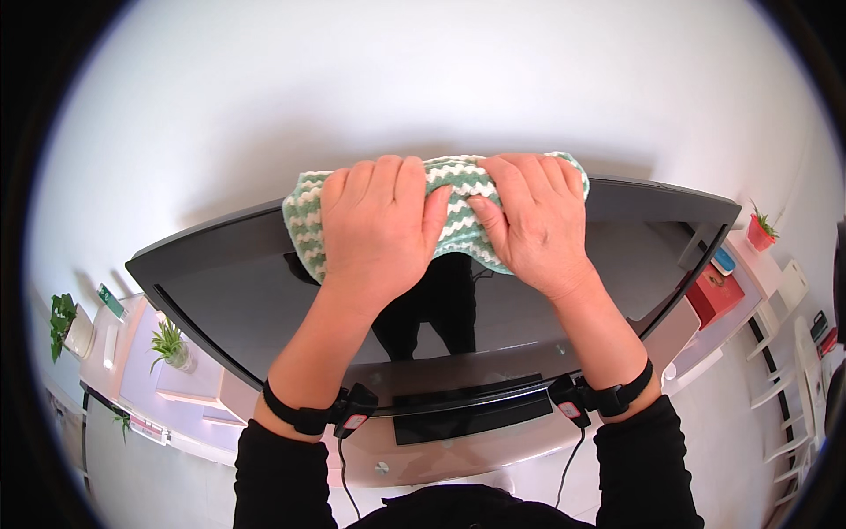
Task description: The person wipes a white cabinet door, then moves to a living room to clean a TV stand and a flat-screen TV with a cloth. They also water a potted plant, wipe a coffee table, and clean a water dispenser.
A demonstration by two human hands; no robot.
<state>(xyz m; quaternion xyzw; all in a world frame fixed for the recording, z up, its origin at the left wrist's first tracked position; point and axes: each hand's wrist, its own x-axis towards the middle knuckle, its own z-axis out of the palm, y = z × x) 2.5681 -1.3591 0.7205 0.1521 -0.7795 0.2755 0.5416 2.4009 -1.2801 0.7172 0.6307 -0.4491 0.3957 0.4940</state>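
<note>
A green and white striped cloth (456,188) is draped over the top edge of a flat-screen television (284,317), hanging down a little onto its dark glossy screen. My left hand (380,225) lies on the left half of the cloth, fingers bent over the top edge with the thumb in front. On the right half my right hand (538,211) grips it in the same way. Both thumbs point towards each other, with striped fabric between them. The fingertips are hidden behind the television's upper rim. The screen reflects a dark figure.
Behind the television rises a white wall (423,79). Below it is a glossy stand top (436,456). Potted plants (173,347) stand on the left shelves. To the right are a red box (717,294) and a red flowerpot (761,233). Cables (347,476) hang from both wrist straps.
</note>
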